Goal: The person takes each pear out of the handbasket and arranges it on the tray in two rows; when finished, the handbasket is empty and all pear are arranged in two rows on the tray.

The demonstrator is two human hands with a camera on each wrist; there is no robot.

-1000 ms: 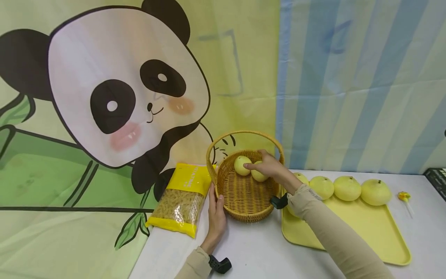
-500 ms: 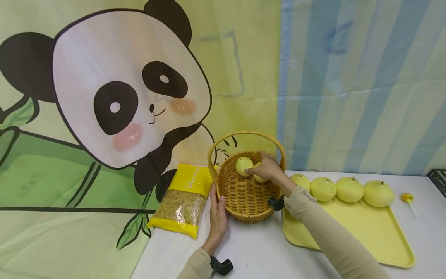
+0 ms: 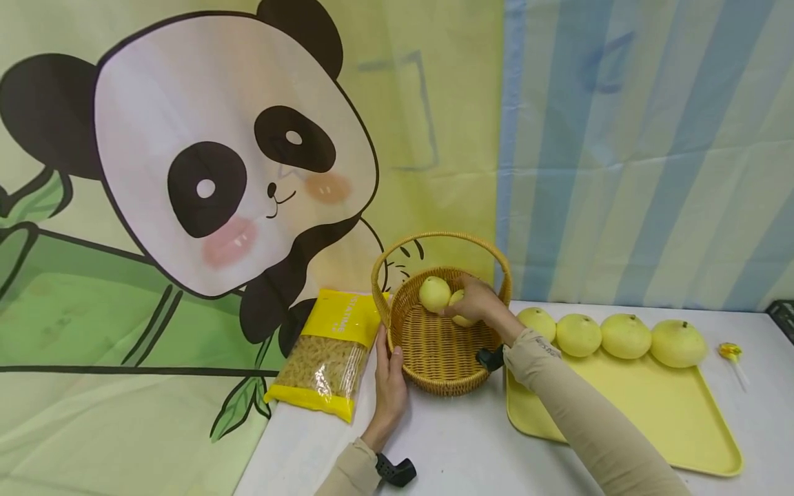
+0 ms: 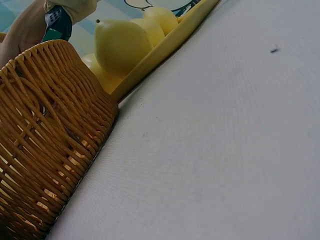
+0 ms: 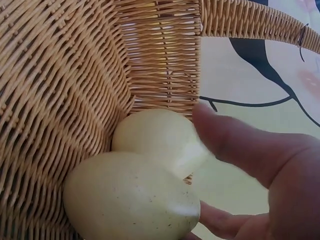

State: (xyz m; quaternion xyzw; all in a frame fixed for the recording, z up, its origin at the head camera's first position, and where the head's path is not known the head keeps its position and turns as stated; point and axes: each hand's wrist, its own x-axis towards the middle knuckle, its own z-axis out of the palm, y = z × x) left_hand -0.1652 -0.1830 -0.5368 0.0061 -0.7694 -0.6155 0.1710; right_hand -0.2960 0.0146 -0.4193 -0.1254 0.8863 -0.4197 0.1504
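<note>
In the head view, a woven basket [image 3: 443,351] with a tall handle stands tilted toward the camera, holding two pale yellow pears. My left hand [image 3: 391,389] rests against its left side, fingers extended; the left wrist view shows the basket's weave [image 4: 55,135] but not that hand. My right hand [image 3: 480,303] reaches inside over the right-hand pear [image 3: 460,321], its thumb lying across that fruit. Beside it sits the other pear [image 3: 435,294]. In the right wrist view the straight thumb [image 5: 240,140] stands apart from the nearer pear [image 5: 130,197], while fingers touch its end.
Right of the basket, a yellow tray [image 3: 626,406] bears a row of several pears [image 3: 625,336] along its back edge. A lollipop [image 3: 732,358] lies beyond the tray. A yellow pasta bag [image 3: 329,351] leans left of the basket. Behind the white table [image 3: 459,448] hangs a panda-print cloth [image 3: 428,138].
My right thumb has slid away from the left pear, toward the near side of the right one. Both pears and the basket keep their places; the whole view has shifted slightly.
</note>
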